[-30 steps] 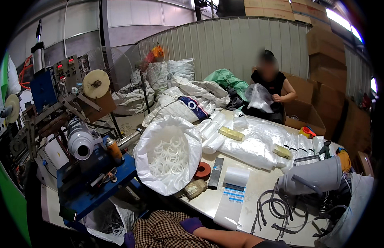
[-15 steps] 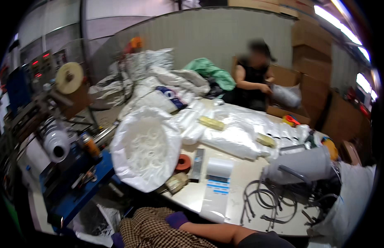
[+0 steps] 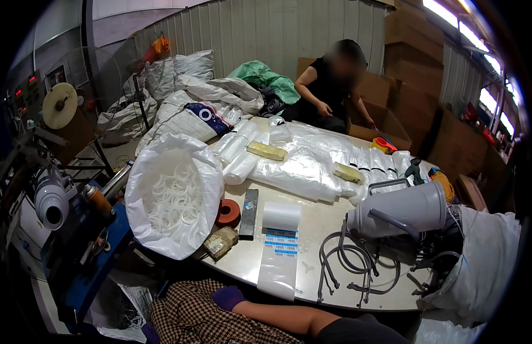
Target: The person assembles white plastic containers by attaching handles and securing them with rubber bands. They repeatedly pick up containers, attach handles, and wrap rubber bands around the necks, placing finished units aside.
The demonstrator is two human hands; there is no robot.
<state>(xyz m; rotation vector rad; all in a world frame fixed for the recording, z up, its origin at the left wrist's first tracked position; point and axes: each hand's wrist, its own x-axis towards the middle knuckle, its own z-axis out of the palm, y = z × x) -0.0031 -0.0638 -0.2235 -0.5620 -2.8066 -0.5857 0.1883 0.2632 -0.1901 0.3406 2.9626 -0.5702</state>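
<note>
White table [image 3: 309, 229] ahead, checked cloth [image 3: 191, 314] between purple-gloved hands [image 3: 227, 298], finger closure unclear on both.

A purple-gloved right hand [image 3: 228, 298] rests on checked cloth [image 3: 188, 309] beside the desk [image 3: 314, 269]. A white sack [image 3: 214, 172] holds translucent rings [image 3: 175, 200]; rightward, a grey container [image 3: 400, 211] lies near looped straps [image 3: 338, 250]. Behind, a person [image 3: 318, 80] reaches into a cardboard box [image 3: 399, 136].

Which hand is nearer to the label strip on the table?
Right. The purple-covered right hand lies on the checkered cloth, off the strip's near left side; the left hand, barely showing at the lower edge, is farther left.
</note>
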